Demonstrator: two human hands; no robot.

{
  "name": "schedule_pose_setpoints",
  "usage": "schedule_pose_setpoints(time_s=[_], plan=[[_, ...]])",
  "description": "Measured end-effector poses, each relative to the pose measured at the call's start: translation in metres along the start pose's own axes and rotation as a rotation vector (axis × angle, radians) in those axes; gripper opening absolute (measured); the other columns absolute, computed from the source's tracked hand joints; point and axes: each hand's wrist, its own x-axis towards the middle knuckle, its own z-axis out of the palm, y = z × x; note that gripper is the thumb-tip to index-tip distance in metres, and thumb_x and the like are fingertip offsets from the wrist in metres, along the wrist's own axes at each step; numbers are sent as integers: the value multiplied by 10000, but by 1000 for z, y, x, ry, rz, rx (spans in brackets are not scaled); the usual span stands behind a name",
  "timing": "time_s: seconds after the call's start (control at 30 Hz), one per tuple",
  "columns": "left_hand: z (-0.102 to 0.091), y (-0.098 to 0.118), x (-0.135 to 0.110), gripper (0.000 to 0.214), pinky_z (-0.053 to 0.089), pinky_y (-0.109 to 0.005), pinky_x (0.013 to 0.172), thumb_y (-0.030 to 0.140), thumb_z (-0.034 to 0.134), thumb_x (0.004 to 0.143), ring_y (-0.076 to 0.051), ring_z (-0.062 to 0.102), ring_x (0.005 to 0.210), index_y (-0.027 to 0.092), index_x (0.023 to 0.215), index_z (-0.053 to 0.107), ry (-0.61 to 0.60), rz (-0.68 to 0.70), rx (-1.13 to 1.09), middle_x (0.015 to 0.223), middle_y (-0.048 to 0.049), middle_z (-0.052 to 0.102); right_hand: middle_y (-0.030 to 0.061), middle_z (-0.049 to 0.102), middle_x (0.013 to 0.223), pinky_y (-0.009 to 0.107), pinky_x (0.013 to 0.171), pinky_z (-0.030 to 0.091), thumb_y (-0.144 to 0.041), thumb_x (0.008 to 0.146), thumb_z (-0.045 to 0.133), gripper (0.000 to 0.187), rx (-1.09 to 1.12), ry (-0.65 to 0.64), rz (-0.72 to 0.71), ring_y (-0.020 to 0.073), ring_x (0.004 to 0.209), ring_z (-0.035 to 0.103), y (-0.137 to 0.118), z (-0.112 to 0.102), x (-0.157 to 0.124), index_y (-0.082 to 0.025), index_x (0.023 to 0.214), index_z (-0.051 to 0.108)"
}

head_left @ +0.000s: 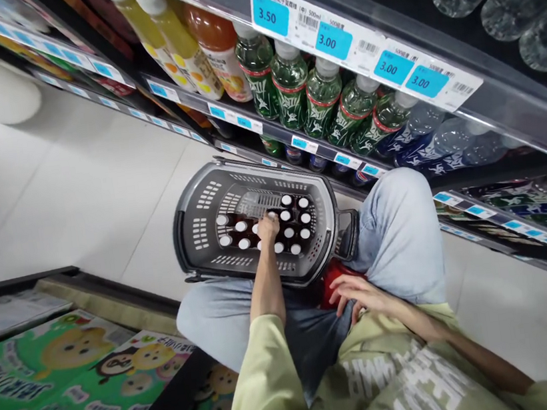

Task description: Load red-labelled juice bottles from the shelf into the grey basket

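Observation:
A grey shopping basket [187,233] stands on the floor in front of my crossed legs. Inside it, several dark bottles with white caps [241,226] stand upright in rows. My left hand [269,227] reaches down into the basket, its fingers closed around the top of one bottle [273,215] amid the others. The hand hides most of that bottle. Over my lap rests my right hand [358,293], fingers loosely apart and holding nothing. Just beyond its fingertips, between my legs, is something red [334,281], partly covered.
Beyond the basket, a shelf [278,130] carries green-labelled bottles [291,85], yellow and orange juice bottles [212,48] and blue-labelled bottles [440,146]. A price rail [358,46] juts out above them. Green printed boxes [58,368] sit at the lower left. Pale floor tiles [114,185] extend left.

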Motion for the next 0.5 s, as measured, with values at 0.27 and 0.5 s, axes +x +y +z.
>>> schedule_pose_setpoints(time_s=[0.27,0.5], plan=[[-9,-3,-11,584,515,-438,1092,349,523,1077,-404,628,1392,23,1559,470,4,-83,-37,1523,-317,591,87,757,1139,247,536,579,-785,813,807,715,-18,-26,-11,229,868,796,4,0,7,-247,1229,585],[-15,17,-57,609,473,-437,1180,316,522,1049,-404,573,1454,-7,1563,471,43,-26,-62,1552,-323,553,36,781,1089,265,527,569,-791,760,829,692,-48,-37,-46,224,846,801,0,4,12,-285,1180,615]])
